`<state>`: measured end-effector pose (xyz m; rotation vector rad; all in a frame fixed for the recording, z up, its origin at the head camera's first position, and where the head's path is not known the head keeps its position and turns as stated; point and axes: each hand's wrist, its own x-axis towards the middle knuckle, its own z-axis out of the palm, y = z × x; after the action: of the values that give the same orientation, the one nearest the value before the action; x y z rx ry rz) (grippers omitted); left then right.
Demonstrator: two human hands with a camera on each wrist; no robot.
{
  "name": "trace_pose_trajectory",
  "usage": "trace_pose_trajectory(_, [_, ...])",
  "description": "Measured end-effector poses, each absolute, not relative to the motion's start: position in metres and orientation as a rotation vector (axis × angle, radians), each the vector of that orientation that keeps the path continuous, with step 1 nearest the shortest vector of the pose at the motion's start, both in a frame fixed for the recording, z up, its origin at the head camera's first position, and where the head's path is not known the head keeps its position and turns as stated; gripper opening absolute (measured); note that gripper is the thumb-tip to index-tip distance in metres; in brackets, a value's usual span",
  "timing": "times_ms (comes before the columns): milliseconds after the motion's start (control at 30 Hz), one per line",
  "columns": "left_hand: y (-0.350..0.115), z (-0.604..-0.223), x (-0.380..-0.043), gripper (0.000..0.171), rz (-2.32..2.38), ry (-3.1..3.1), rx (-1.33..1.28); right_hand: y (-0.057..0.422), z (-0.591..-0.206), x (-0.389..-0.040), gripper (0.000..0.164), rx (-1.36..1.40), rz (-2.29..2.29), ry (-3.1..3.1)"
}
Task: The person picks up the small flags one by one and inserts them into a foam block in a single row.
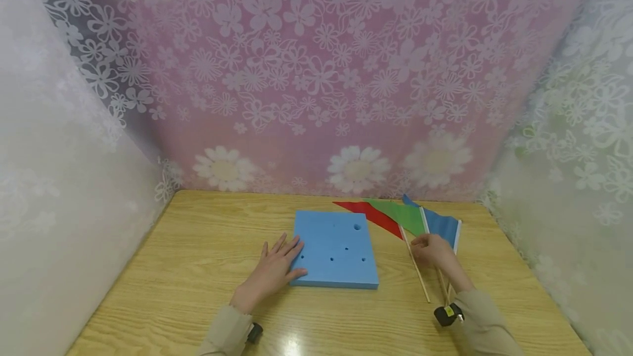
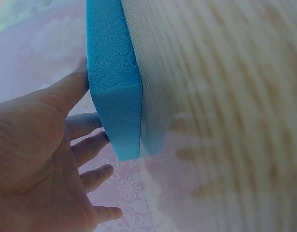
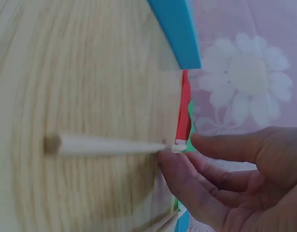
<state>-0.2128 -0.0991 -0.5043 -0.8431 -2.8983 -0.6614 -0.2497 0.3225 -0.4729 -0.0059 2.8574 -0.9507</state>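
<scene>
Spread over the left edge of a blue foam block [image 1: 323, 235] lies my left hand [image 1: 272, 271], fingertips on its top face. The block has several holes. From the left wrist, the block's side [image 2: 114, 111] shows beside the extended fingers. To the right, the thumb and forefinger of my right hand [image 1: 435, 251] pinch the wooden stick of a red flag [image 1: 381, 218], just below its cloth. That stick [image 3: 105, 146] runs toward the camera in the right wrist view. Beside it lie a green flag [image 1: 403, 216] and a blue flag [image 1: 440, 227], their sticks partly hidden by the right hand.
The wooden table [image 1: 212, 246] carries the block and flags. A pink floral cloth [image 1: 296, 98] stands behind its far edge, with pale cloth walls at left and right. Each wrist wears a small black camera [image 1: 447, 315].
</scene>
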Motion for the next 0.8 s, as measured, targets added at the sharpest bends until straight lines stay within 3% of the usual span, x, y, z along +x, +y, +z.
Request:
trace_pose_trajectory(167, [-0.0990, -0.4998, -0.2101, 0.067, -0.688, -2.892, -0.848, 0.3236, -0.4797, -0.2507, 0.036, 0.038, -0.919, 2.831])
trace_pose_trajectory(800, [-0.0993, -0.4993, -0.2098, 0.067, -0.700, -2.888, -0.852, 0.3199, -0.4816, -0.2495, 0.030, 0.073, -0.930, 2.824])
